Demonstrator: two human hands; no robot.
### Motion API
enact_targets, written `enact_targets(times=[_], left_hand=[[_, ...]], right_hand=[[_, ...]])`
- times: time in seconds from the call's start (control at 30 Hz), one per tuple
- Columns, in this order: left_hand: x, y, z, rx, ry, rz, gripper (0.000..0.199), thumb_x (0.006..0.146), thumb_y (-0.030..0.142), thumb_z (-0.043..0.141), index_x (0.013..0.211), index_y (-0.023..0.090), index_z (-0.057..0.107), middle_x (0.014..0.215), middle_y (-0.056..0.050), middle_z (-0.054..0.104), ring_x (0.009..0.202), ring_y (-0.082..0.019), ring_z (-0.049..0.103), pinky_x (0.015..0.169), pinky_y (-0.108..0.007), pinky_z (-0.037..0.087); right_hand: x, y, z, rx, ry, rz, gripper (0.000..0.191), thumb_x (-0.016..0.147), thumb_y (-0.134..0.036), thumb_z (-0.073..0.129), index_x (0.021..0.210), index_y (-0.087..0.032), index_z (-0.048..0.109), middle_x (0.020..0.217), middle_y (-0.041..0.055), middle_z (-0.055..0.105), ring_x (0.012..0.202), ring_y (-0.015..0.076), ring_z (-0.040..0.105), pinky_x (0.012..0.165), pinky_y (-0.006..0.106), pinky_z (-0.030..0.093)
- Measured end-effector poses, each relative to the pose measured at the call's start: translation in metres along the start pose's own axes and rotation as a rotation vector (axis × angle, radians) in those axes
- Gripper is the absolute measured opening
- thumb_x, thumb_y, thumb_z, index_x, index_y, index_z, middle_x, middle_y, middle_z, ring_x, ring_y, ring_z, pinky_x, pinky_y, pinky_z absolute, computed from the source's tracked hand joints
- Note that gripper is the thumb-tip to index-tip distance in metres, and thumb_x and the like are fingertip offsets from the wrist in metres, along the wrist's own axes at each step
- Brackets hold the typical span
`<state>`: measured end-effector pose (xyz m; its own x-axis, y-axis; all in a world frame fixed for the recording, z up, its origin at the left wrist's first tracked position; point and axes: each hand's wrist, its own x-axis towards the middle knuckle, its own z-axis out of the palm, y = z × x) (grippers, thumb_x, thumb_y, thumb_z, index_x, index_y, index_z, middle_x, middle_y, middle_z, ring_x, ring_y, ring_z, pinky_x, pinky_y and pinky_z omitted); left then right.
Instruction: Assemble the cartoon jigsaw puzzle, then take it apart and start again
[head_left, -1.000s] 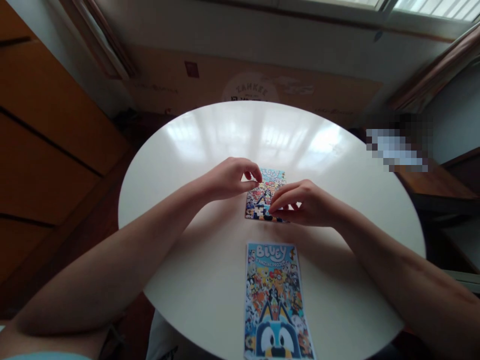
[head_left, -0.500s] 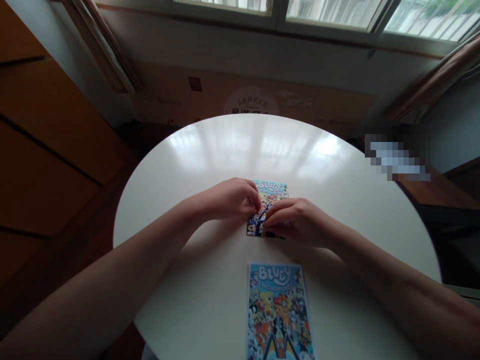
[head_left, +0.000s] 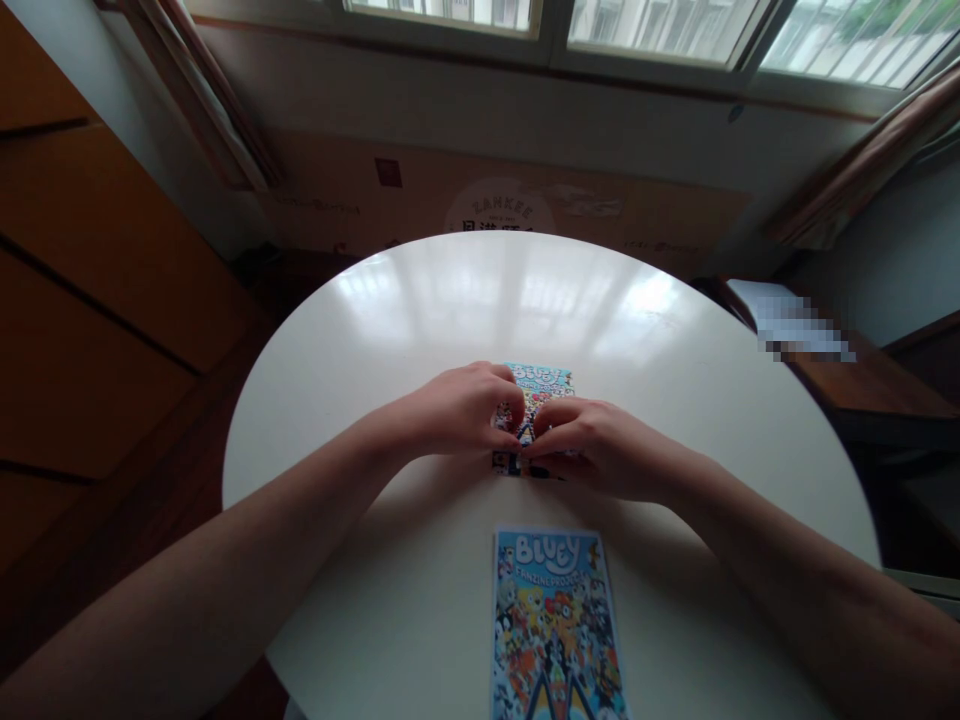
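A small colourful jigsaw puzzle with "Bluey" lettering lies flat on the white round table, its right edge uneven. My left hand rests over its left side, fingers curled and thumb tip at the lower middle. From the right, my right hand covers the lower right part. Its thumb and fingers are pinched on a tiny light bit that looks like a puzzle piece, mostly hidden. The fingertips of both hands nearly meet. Closer to me lies a larger printed picture with the same design, cut off by the bottom of the view.
The white table has a curved edge and shows window reflections. A wooden surface with a white sheet stands beyond its right edge. An orange-brown cabinet is at the left, and curtains hang beside the windows.
My left thumb and fingers have shifted slightly down and right, toward my right fingertips. My right hand has barely moved, and the view has tilted slightly.
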<state>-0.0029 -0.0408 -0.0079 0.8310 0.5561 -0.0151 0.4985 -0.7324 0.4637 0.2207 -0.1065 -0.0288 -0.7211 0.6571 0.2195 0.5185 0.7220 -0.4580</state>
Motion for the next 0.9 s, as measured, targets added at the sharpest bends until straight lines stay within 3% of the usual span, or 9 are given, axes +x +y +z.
enact_targets(times=[0.17, 0.27, 0.37, 0.5, 0.73, 0.9], left_hand=[[0.002, 0.000, 0.001, 0.024, -0.028, -0.018, 0.016, 0.076, 0.036, 0.074, 0.087, 0.024, 0.074, 0.101, -0.006, 0.064, 0.094, -0.023, 0.057, 0.077, -0.032, 0.043], [0.001, -0.001, 0.002, 0.016, -0.024, -0.015, 0.016, 0.076, 0.036, 0.075, 0.087, 0.024, 0.074, 0.101, -0.005, 0.063, 0.095, -0.022, 0.057, 0.080, -0.032, 0.044], [0.000, -0.001, -0.001, -0.003, -0.028, 0.000, 0.017, 0.078, 0.036, 0.074, 0.089, 0.024, 0.074, 0.102, -0.005, 0.063, 0.097, -0.022, 0.057, 0.080, -0.032, 0.044], [-0.001, -0.003, -0.005, -0.041, -0.053, -0.002, 0.015, 0.081, 0.034, 0.071, 0.092, 0.024, 0.075, 0.105, -0.006, 0.064, 0.096, -0.021, 0.057, 0.080, -0.032, 0.046], [-0.001, -0.004, -0.004, -0.049, -0.011, 0.020, 0.013, 0.080, 0.032, 0.071, 0.089, 0.023, 0.075, 0.100, -0.005, 0.065, 0.093, -0.020, 0.058, 0.080, -0.031, 0.047], [-0.006, 0.000, -0.004, 0.025, 0.020, 0.024, 0.011, 0.079, 0.031, 0.072, 0.087, 0.024, 0.074, 0.101, -0.005, 0.065, 0.096, -0.021, 0.060, 0.078, -0.032, 0.047]], right_hand=[[0.000, -0.013, -0.008, -0.054, -0.132, 0.138, 0.018, 0.092, -0.025, 0.063, 0.103, -0.028, 0.078, 0.090, -0.0002, 0.072, 0.073, 0.0095, 0.062, 0.065, 0.024, 0.038], [-0.002, -0.013, -0.013, -0.003, -0.154, 0.143, 0.020, 0.092, -0.024, 0.063, 0.104, -0.029, 0.077, 0.090, 0.0006, 0.071, 0.072, 0.0095, 0.060, 0.064, 0.024, 0.037], [-0.008, -0.001, -0.021, 0.097, -0.040, 0.130, 0.021, 0.094, -0.023, 0.060, 0.107, -0.025, 0.077, 0.091, 0.0033, 0.068, 0.072, 0.0084, 0.057, 0.065, 0.022, 0.040], [-0.016, 0.012, -0.033, 0.067, 0.139, 0.173, 0.021, 0.095, -0.025, 0.060, 0.106, -0.022, 0.077, 0.083, 0.0027, 0.064, 0.063, 0.0056, 0.052, 0.060, 0.020, 0.039], [-0.012, 0.003, -0.027, -0.006, -0.101, 0.110, 0.026, 0.088, -0.017, 0.063, 0.106, -0.028, 0.077, 0.089, -0.0003, 0.071, 0.070, 0.0071, 0.059, 0.063, 0.021, 0.039], [-0.012, 0.003, -0.025, -0.019, -0.114, 0.120, 0.023, 0.087, -0.018, 0.063, 0.102, -0.028, 0.078, 0.091, -0.0014, 0.073, 0.071, 0.0079, 0.063, 0.063, 0.022, 0.041]])
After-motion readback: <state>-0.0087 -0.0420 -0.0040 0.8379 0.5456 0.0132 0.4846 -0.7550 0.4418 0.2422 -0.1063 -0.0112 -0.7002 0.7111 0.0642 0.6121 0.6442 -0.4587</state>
